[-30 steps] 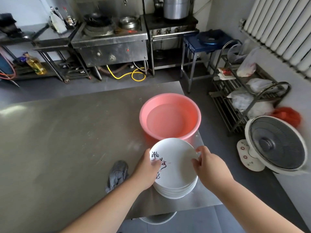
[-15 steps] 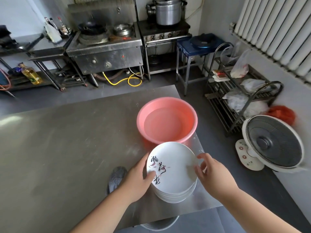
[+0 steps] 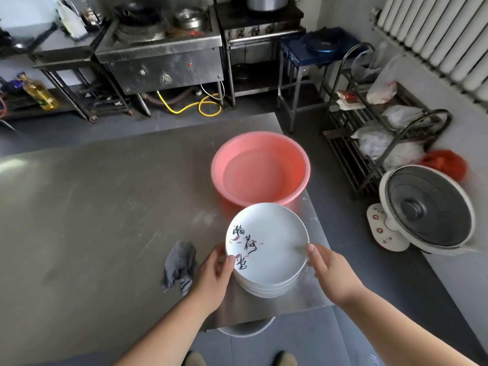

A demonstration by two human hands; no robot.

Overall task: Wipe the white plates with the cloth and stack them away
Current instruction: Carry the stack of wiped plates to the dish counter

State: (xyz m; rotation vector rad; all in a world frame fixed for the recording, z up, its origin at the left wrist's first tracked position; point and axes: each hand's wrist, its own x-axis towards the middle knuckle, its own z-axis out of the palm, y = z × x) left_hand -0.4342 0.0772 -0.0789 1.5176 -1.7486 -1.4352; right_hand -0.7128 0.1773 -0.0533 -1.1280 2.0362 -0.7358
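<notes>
Plates (image 3: 266,244), perhaps six, lower rims half-hidden

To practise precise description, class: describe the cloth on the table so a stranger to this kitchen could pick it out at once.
Find the big steel table. Near its front edge, just left of the stack of white plates, lies the cloth. It alone is crumpled and grey; the plates and pink basin are round.
</notes>
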